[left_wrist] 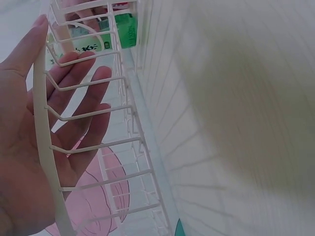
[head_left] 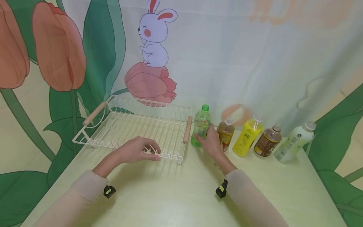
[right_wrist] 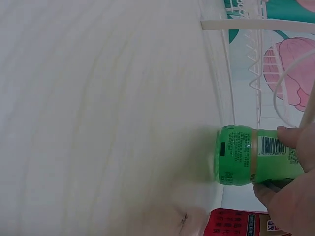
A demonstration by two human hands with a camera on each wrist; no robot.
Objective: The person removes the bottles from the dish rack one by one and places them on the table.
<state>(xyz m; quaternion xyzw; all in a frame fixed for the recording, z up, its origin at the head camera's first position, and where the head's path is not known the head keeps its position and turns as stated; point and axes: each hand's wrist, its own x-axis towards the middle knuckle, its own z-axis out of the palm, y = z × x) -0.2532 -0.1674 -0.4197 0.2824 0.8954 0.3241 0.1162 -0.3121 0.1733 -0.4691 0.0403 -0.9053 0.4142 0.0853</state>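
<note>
A clear green plastic bottle [head_left: 202, 121] with a green cap stands just right of the white wire rack [head_left: 141, 126]. My right hand [head_left: 210, 141] grips its side, thumb on one face and fingers round the other; the right wrist view shows the barcode label of the bottle [right_wrist: 258, 155] beside the thumb. Over the rack's front rim is my left hand [head_left: 139, 150], its thumb and fingers apart and loosely bent. In the left wrist view the left hand [left_wrist: 59, 113] spans the rim, with its fingers behind the wires and nothing held between them.
To the right stand a brown drink bottle [head_left: 225, 132], a yellow bottle [head_left: 247, 136], a dark-labelled bottle [head_left: 267, 142] and a white-green bottle [head_left: 295, 143] in a row. The rack has wooden handles [head_left: 187, 130] at both ends. A printed curtain [head_left: 215, 63] hangs behind the pale table [head_left: 170, 195].
</note>
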